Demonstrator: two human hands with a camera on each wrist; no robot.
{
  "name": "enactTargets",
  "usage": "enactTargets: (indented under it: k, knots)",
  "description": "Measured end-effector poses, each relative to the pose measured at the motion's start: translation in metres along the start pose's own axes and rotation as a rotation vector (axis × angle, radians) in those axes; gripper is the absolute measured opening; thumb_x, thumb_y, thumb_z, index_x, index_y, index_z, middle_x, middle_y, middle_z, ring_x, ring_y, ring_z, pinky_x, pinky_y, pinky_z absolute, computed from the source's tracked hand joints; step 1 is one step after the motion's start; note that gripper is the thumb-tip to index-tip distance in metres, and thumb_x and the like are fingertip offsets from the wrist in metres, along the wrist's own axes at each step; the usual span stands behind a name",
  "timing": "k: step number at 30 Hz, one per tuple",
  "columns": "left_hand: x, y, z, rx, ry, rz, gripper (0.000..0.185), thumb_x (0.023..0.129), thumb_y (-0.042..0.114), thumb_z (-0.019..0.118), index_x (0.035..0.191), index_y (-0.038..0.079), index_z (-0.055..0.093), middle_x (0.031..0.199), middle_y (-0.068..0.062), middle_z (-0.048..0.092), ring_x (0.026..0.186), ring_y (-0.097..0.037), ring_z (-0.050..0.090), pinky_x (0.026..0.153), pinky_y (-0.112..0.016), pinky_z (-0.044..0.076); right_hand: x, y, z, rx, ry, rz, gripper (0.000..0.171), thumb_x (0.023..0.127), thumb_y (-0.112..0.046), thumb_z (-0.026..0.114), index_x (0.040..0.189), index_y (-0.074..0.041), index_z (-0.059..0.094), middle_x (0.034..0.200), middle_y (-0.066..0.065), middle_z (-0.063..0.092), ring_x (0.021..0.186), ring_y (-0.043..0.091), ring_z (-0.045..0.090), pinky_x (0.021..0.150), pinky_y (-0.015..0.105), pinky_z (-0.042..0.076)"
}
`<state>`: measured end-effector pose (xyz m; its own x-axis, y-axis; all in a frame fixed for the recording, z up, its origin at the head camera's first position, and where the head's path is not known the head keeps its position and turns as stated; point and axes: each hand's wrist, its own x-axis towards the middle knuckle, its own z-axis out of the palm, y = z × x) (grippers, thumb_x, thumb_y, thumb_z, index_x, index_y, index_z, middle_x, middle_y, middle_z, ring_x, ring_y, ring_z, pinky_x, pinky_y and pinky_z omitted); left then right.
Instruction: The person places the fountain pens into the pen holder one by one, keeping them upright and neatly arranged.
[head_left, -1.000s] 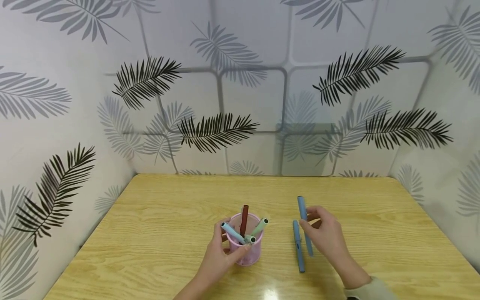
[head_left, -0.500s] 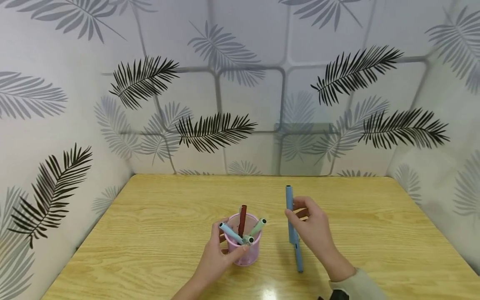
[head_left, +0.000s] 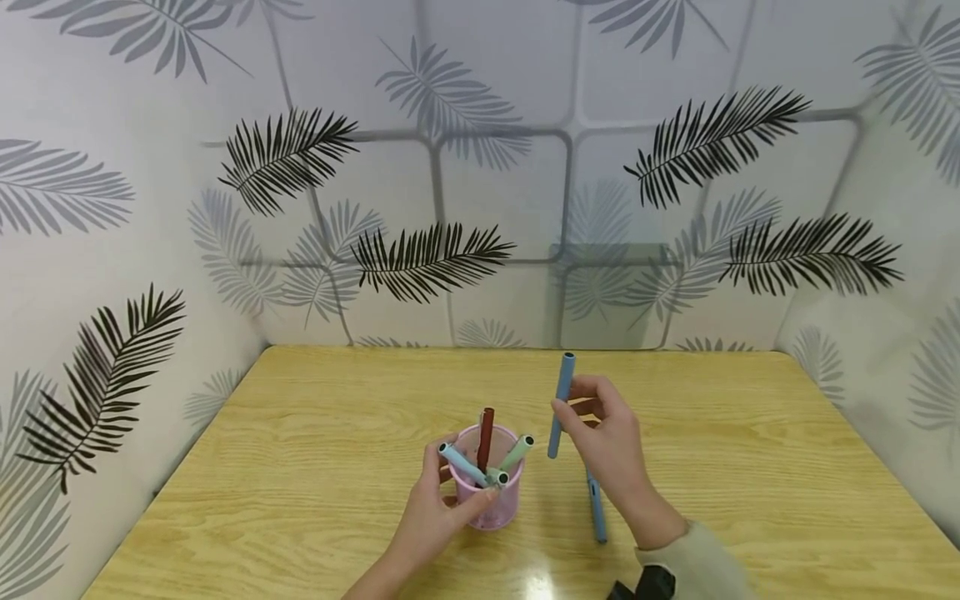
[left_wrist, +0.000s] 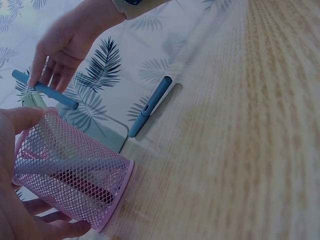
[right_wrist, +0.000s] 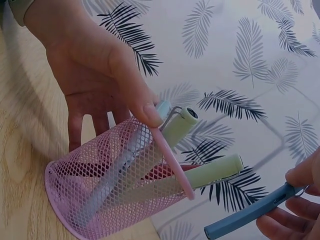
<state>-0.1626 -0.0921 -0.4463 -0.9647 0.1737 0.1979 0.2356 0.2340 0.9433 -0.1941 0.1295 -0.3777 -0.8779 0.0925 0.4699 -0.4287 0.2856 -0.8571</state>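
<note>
A pink mesh pen cup (head_left: 496, 505) stands on the table, and my left hand (head_left: 431, 521) grips it from the left with the thumb near the rim. Inside lean a light blue pen (head_left: 463, 463), a dark red pen (head_left: 486, 437) and two light green pens (right_wrist: 215, 172). To the right of the cup, my right hand (head_left: 611, 437) pinches a blue pen (head_left: 561, 404) between thumb and fingers, raised above the table and slightly tilted. Another blue pen (head_left: 597, 514) lies on the table below that hand, its far end hidden in the head view.
The wood-grain table (head_left: 315, 433) meets a wall (head_left: 495, 200) covered in leaf-patterned paper at the back. A pale sleeve (head_left: 693, 562) and a black wrist device (head_left: 652, 582) show at the right forearm.
My right hand has lifted the blue pen and carried it left and up, away from the other blue pen and toward the cup. My left hand stays on the cup.
</note>
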Motion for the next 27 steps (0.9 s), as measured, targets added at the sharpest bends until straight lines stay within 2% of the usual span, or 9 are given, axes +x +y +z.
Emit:
enactTargets:
  k: [4,8,11,17,22,27]
  knots:
    - [-0.003,0.017,-0.002,-0.015,-0.002,-0.002,0.074,0.081,0.022,0.073,0.138,0.008,0.028,0.125,-0.020,0.048,0.110,-0.035,0.049,0.079,-0.043,0.050,0.001,-0.009,0.006,0.073,0.010,0.006,0.025,0.084,-0.007,0.069,0.107,-0.005,0.060,0.098,0.008,0.062,0.080,0.016,0.061,0.065,0.024,0.052]
    - [-0.006,0.030,-0.004,-0.015,-0.011,0.000,0.072,0.082,0.019,0.072,0.137,0.003,0.028,0.124,-0.023,0.047,0.109,-0.037,0.049,0.080,-0.044,0.050,-0.001,-0.027,0.010,0.139,0.010,-0.017,0.025,0.083,0.004,0.066,0.106,0.003,0.058,0.098,0.016,0.060,0.079,0.018,0.061,0.064,0.024,0.053]
    - [-0.006,0.024,-0.003,-0.010,-0.010,0.005,0.072,0.082,0.020,0.072,0.136,0.004,0.028,0.123,-0.023,0.048,0.109,-0.036,0.049,0.079,-0.044,0.051,-0.003,-0.037,0.014,0.168,-0.001,-0.042,0.024,0.083,0.008,0.064,0.105,0.007,0.056,0.096,0.019,0.060,0.079,0.018,0.062,0.064,0.024,0.053]
    - [0.000,-0.001,-0.001,-0.018,0.001,0.017,0.074,0.082,0.026,0.073,0.139,0.013,0.027,0.127,-0.017,0.047,0.110,-0.032,0.049,0.079,-0.041,0.051,-0.004,-0.036,0.021,0.242,-0.016,-0.068,0.023,0.083,0.006,0.064,0.105,0.004,0.057,0.095,0.017,0.060,0.081,0.016,0.062,0.066,0.028,0.054]
    - [0.002,0.000,-0.001,-0.022,-0.005,0.014,0.074,0.082,0.027,0.073,0.138,0.014,0.027,0.126,-0.017,0.047,0.109,-0.032,0.050,0.080,-0.041,0.050,-0.005,-0.033,0.025,0.259,-0.042,-0.070,0.023,0.084,0.007,0.063,0.106,0.004,0.057,0.096,0.017,0.059,0.082,0.020,0.063,0.068,0.029,0.054]
    - [0.000,0.006,-0.002,-0.029,-0.015,0.017,0.074,0.083,0.020,0.072,0.139,0.007,0.026,0.125,-0.024,0.046,0.108,-0.037,0.050,0.080,-0.047,0.050,-0.010,-0.033,0.027,0.193,-0.073,0.000,0.022,0.084,0.007,0.063,0.105,0.006,0.056,0.096,0.018,0.059,0.083,0.028,0.062,0.068,0.031,0.054]
